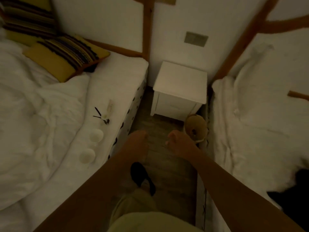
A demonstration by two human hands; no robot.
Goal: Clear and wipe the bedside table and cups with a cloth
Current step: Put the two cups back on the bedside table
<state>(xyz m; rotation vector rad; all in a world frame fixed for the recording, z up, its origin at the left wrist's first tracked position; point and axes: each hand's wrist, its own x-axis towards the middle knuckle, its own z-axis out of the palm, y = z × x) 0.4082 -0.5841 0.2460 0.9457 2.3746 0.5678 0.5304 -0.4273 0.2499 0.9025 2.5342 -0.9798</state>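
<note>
A white bedside table (pixel 180 81) stands against the wall between two beds, its top bare. Two white cups (pixel 96 135) (pixel 87 155) sit upside down on the left bed's edge. Beyond them lie small dark sticks and a pale packet (pixel 104 113). My left hand (pixel 138 143) and my right hand (pixel 180 141) reach forward over the floor, short of the table, fingers loosely curled with nothing visible in them. No cloth is in view.
The left bed (pixel 50 114) has a rumpled white duvet and striped yellow cushions (pixel 66 56). The right bed (pixel 259 114) is close. A tan woven bag (pixel 196 127) lies on the floor by the table. My dark shoe (pixel 142 176) stands in the narrow aisle.
</note>
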